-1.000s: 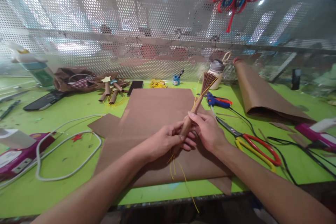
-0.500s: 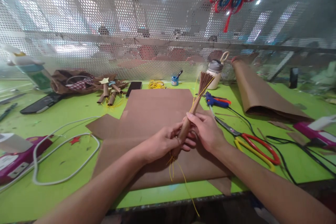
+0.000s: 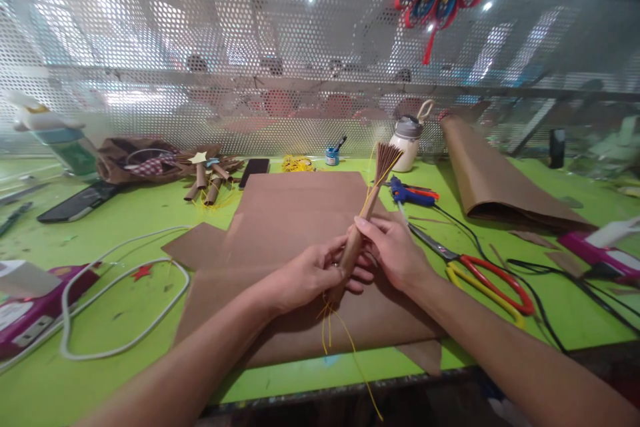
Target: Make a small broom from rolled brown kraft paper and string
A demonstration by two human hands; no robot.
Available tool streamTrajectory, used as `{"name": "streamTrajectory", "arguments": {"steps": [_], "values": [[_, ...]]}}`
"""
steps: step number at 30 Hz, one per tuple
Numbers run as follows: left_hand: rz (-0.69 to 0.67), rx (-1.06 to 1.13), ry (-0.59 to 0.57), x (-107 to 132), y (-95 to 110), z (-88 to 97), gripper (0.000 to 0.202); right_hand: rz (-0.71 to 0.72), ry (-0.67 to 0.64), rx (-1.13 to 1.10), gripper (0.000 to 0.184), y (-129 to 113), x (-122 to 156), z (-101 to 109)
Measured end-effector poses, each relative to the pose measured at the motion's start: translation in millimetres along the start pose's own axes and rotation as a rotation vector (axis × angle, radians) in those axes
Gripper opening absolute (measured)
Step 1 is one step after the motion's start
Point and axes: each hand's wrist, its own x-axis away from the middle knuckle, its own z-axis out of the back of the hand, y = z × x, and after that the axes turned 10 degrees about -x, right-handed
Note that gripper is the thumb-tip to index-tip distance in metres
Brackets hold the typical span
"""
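Observation:
Both hands hold a small paper broom (image 3: 370, 203), a rolled brown paper handle with a fringed, fanned top that points up and away from me. My left hand (image 3: 315, 273) grips the lower part of the handle. Higher up, my right hand (image 3: 393, 247) has its thumb on the handle, with fingers curled behind it. Yellow string (image 3: 353, 340) hangs from the broom's lower end, and more of it runs up along the fringe. Beneath the hands lies a large sheet of brown paper (image 3: 300, 207) on the green table (image 3: 130, 213).
Scissors (image 3: 465, 263) and a blue glue gun (image 3: 413, 192) lie to the right, near a folded brown paper piece (image 3: 500, 173). Finished-looking paper brooms (image 3: 210, 177) lie at the back left. A white cable (image 3: 125, 353) loops by a red star (image 3: 141, 272). A jar (image 3: 407, 143) stands behind.
The hands and the broom keep nearly the same pose. The camera view has shifted very slightly.

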Motion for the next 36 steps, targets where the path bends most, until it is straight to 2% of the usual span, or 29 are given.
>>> {"name": "streamTrajectory", "arguments": {"steps": [8, 11, 16, 22, 30, 36], "values": [[0.015, 0.0, 0.028, -0.4, 1.0, -2.5, 0.04, -0.009, 0.003, -0.006, 0.031, 1.1, -0.8, 0.8], [0.003, 0.037, 0.028, -0.7, -1.4, -1.7, 0.04, -0.014, -0.033, -0.001, 0.036, 1.8, -1.9, 3.4], [0.014, 0.058, 0.088, -2.3, 0.8, -3.4, 0.041, -0.092, -0.138, 0.012, 0.032, 2.9, 0.3, 5.9], [0.038, -0.052, 0.16, -3.5, 9.4, -8.6, 0.044, -0.081, -0.137, 0.008, 0.028, 1.2, 4.7, 2.1], [0.007, 0.032, 0.068, -2.9, -0.8, 0.1, 0.053, -0.084, -0.162, -0.062, 0.024, 1.0, 5.7, 4.6], [-0.021, 0.087, 0.041, -1.5, -2.9, 2.3, 0.052, -0.088, -0.148, -0.063, 0.026, -0.6, 5.9, 5.3]]}}
